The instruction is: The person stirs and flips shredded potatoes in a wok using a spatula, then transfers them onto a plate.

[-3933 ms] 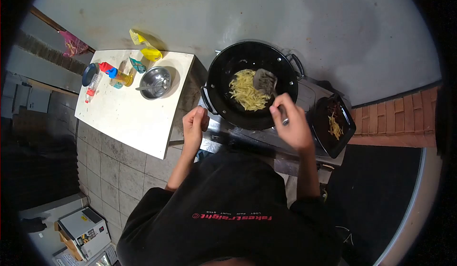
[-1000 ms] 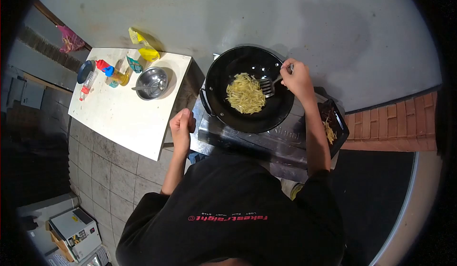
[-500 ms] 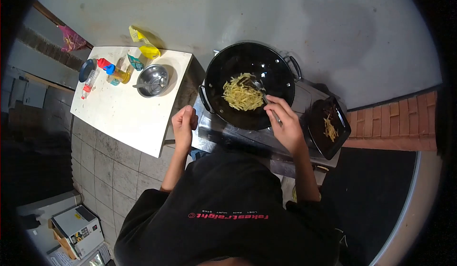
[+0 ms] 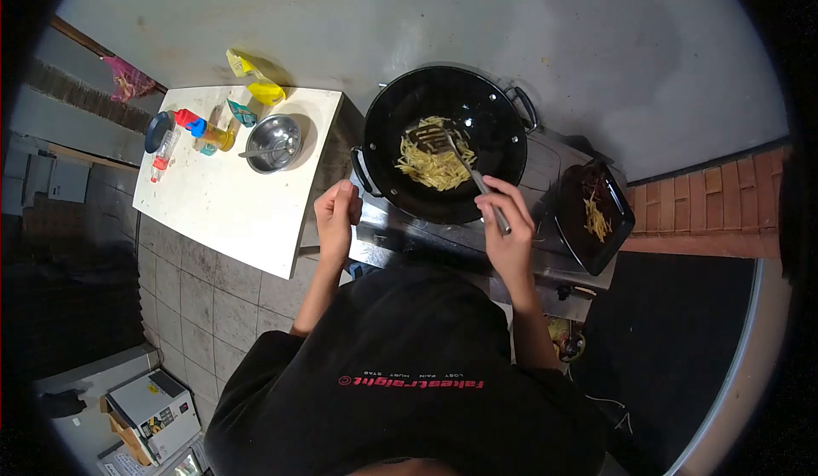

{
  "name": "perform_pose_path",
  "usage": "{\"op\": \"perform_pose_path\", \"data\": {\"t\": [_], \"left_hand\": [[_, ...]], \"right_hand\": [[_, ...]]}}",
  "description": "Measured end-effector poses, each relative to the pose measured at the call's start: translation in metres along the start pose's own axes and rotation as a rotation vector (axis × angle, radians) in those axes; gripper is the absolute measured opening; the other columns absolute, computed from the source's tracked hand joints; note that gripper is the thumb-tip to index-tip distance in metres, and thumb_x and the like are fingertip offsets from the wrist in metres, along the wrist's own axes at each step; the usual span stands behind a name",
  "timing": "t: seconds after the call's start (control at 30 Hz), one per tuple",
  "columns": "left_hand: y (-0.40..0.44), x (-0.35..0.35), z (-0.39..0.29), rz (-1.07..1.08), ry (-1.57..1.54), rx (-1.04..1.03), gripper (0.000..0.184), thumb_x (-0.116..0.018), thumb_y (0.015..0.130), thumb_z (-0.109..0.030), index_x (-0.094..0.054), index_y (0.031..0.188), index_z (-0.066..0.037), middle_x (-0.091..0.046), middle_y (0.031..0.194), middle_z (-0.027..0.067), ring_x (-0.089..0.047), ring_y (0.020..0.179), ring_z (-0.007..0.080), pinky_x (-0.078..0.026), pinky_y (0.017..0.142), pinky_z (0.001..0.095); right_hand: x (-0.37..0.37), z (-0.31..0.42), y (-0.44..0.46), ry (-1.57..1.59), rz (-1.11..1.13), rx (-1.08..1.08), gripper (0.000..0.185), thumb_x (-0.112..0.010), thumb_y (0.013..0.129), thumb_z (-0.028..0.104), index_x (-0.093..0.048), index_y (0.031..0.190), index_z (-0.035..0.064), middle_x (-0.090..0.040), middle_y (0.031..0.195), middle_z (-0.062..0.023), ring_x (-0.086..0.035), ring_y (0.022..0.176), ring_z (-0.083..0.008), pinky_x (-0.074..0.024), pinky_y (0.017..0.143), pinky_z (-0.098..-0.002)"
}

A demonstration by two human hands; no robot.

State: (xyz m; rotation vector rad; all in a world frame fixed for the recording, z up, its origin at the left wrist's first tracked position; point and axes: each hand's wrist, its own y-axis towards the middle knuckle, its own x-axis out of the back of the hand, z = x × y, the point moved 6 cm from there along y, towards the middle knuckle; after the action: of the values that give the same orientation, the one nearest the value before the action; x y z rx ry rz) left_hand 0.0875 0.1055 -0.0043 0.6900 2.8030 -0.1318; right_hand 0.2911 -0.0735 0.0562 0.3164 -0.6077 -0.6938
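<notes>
A slotted spatula (image 4: 479, 178) is in my right hand (image 4: 508, 230), my fingers wrapped round its grey handle. Its slotted head lies over a heap of thin pale-yellow food strips, like cut potato (image 4: 433, 169), inside a black two-handled wok (image 4: 503, 169). My left hand (image 4: 338, 213) is curled into a fist, thumb uppermost, just below the wok's left handle (image 4: 365, 172) and apart from it. Nothing sticks out of that fist.
To the right of the wok, a black tray (image 4: 573, 229) holds yellow strips and dark pieces. On the left, a white table (image 4: 230, 207) carries a metal bowl (image 4: 274, 162) with a spoon, a yellow packet (image 4: 264, 88), and bottles. A grey wall (image 4: 341, 33) rises behind.
The spatula's head has come up and left over the strips and now shows its slots. My right hand has shifted slightly down along with the handle. The left fist remains closed.
</notes>
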Motion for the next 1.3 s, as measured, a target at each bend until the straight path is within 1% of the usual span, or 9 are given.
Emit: {"op": "perform_pose_path", "data": {"t": [0.07,0.3,0.53,0.63,0.7,0.8,0.93,1.07,1.3], "left_hand": [[0.000,0.002,0.000,-0.006,0.005,-0.007,0.041,-0.050,0.101,-0.029,-0.041,0.065,-0.010,-0.033,0.058,-0.0053,-0.029,0.049,0.0044,-0.021,0.045,0.0231],[-0.003,0.004,-0.002,-0.019,0.021,-0.009,0.043,-0.049,0.101,-0.028,-0.038,0.064,-0.011,-0.031,0.058,-0.0054,-0.027,0.049,0.0046,-0.020,0.045,0.0240],[0.000,0.002,0.003,-0.020,0.044,-0.020,0.042,-0.049,0.101,-0.028,-0.041,0.065,-0.010,-0.034,0.057,-0.0050,-0.030,0.049,0.0045,-0.022,0.045,0.0230],[0.001,0.004,0.006,-0.019,0.033,-0.009,0.042,-0.048,0.101,-0.029,-0.041,0.065,-0.010,-0.035,0.057,-0.0048,-0.031,0.049,0.0043,-0.022,0.045,0.0225],[0.001,0.003,0.006,0.000,0.015,-0.013,0.043,-0.048,0.102,-0.029,-0.041,0.064,-0.010,-0.034,0.057,-0.0050,-0.030,0.049,0.0042,-0.022,0.045,0.0228],[0.001,0.003,0.003,-0.020,0.011,-0.009,0.043,-0.048,0.102,-0.029,-0.040,0.064,-0.010,-0.033,0.058,-0.0050,-0.029,0.050,0.0042,-0.021,0.045,0.0229],[0.002,0.003,0.004,-0.010,0.007,-0.012,0.043,-0.048,0.102,-0.029,-0.039,0.064,-0.010,-0.033,0.058,-0.0051,-0.029,0.050,0.0042,-0.021,0.045,0.0229],[0.001,0.002,0.005,0.000,-0.014,-0.005,0.043,-0.048,0.102,-0.029,-0.040,0.064,-0.010,-0.033,0.058,-0.0052,-0.029,0.050,0.0040,-0.021,0.045,0.0229],[0.000,0.007,0.009,-0.024,0.007,-0.015,0.042,-0.048,0.101,-0.029,-0.040,0.065,-0.010,-0.033,0.058,-0.0053,-0.029,0.050,0.0043,-0.020,0.045,0.0235]], "right_hand": [[-0.003,-0.028,-0.002,0.229,-0.149,-0.178,0.009,-0.054,0.093,-0.003,-0.062,0.097,-0.0055,-0.059,0.109,-0.0149,-0.069,0.087,-0.0204,-0.0559,0.073,-0.0299],[-0.009,-0.075,-0.006,0.402,-0.284,-0.445,0.012,-0.052,0.096,0.001,-0.060,0.098,-0.0071,-0.052,0.099,-0.0098,-0.071,0.081,-0.0223,-0.0578,0.071,-0.0281],[-0.009,-0.070,0.005,0.445,-0.221,-0.353,0.010,-0.056,0.094,0.001,-0.060,0.097,-0.0072,-0.052,0.099,-0.0091,-0.070,0.081,-0.0208,-0.0591,0.074,-0.0283],[-0.006,-0.070,0.008,0.264,-0.158,-0.328,0.009,-0.060,0.091,0.003,-0.062,0.094,-0.0055,-0.053,0.094,-0.0092,-0.069,0.076,-0.0198,-0.0559,0.068,-0.0269],[-0.001,-0.066,0.011,-0.066,-0.120,-0.284,0.010,-0.066,0.088,0.006,-0.063,0.093,-0.0025,-0.058,0.084,-0.0099,-0.067,0.069,-0.0189,-0.0502,0.060,-0.0271],[0.000,-0.044,0.019,-0.114,-0.145,-0.157,0.010,-0.069,0.085,0.007,-0.062,0.088,-0.0001,-0.059,0.071,-0.0104,-0.063,0.061,-0.0193,-0.0453,0.054,-0.0292],[-0.014,-0.033,0.017,-0.087,-0.003,-0.241,0.015,-0.068,0.086,0.007,-0.056,0.081,0.0004,-0.056,0.062,-0.0107,-0.054,0.051,-0.0176,-0.0420,0.051,-0.0282],[-0.013,-0.057,0.014,-0.035,-0.092,-0.339,0.015,-0.068,0.087,0.008,-0.056,0.082,0.0005,-0.054,0.059,-0.0100,-0.048,0.051,-0.0106,-0.0397,0.050,-0.0269],[-0.016,-0.044,0.023,-0.035,-0.020,-0.375,0.015,-0.066,0.089,0.008,-0.055,0.082,0.0005,-0.055,0.060,-0.0101,-0.049,0.050,-0.0108,-0.0387,0.049,-0.0268]]}}
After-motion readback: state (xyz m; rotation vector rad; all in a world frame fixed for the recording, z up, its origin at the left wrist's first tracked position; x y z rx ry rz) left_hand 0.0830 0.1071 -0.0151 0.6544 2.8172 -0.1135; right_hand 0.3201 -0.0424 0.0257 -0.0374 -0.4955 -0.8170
